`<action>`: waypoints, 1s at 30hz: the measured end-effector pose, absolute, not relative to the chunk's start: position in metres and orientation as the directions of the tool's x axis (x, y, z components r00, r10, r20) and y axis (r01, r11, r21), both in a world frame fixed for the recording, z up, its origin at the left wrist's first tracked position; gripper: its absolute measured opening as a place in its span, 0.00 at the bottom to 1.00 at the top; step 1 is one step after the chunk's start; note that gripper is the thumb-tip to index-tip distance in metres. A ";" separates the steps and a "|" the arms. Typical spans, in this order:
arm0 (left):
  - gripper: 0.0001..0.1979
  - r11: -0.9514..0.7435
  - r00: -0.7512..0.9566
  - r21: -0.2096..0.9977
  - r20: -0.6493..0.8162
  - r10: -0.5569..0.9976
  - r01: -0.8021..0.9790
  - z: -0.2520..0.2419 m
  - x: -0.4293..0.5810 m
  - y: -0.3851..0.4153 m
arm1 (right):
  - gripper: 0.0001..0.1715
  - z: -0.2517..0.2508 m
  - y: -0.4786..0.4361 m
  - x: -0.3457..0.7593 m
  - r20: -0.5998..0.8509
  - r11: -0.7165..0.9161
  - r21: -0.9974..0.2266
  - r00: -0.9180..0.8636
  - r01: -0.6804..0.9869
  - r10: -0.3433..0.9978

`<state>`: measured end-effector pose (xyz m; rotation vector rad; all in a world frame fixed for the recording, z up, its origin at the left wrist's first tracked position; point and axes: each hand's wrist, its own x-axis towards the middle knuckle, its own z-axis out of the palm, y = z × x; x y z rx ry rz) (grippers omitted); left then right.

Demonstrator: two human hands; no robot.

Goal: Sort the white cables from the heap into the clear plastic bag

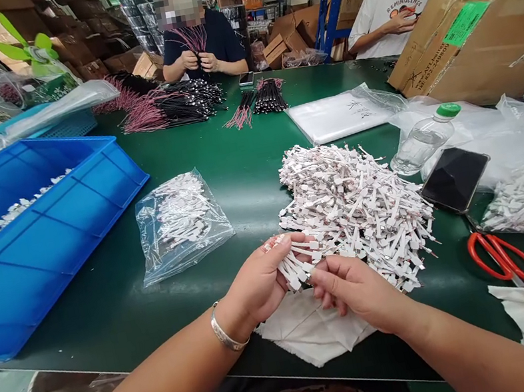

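My left hand (266, 275) is closed around a small bunch of white cable connectors (295, 268), their flat ends fanned toward me. At the near ends of that bunch, the thumb and fingers of my right hand (348, 281) are pinched on one of the connectors. Just beyond both hands rises a large heap of the same white connectors (354, 200). A white cloth (310, 329) lies under my hands at the table's near edge. Left of the heap rests a clear plastic bag (184, 220) filled with similar white pieces.
A blue bin (51, 240) holding white parts stands left on the green table (244, 152). Right of the heap are a bottle (422, 141), a phone (456, 178), red-handled scissors (503, 258) and a cardboard box (479, 49). Two people are across the table, one handling wires (191, 38).
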<state>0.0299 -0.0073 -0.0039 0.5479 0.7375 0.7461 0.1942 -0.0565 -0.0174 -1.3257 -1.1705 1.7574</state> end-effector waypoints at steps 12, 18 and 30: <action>0.12 0.629 0.523 0.663 -0.395 0.755 -0.407 -0.004 0.031 -0.008 | 0.18 -0.023 -0.054 0.194 -0.336 -0.353 -0.931 -0.158 -0.091 0.928; 0.13 0.639 0.557 0.668 -0.386 0.736 -0.381 -0.004 0.031 -0.009 | 0.17 -0.024 -0.058 0.188 -0.359 -0.404 -0.909 -0.298 -0.105 0.884; 0.13 0.637 0.559 0.665 -0.379 0.738 -0.390 -0.005 0.031 -0.008 | 0.16 -0.017 -0.058 0.192 -0.375 -0.398 -0.914 -0.211 -0.080 0.903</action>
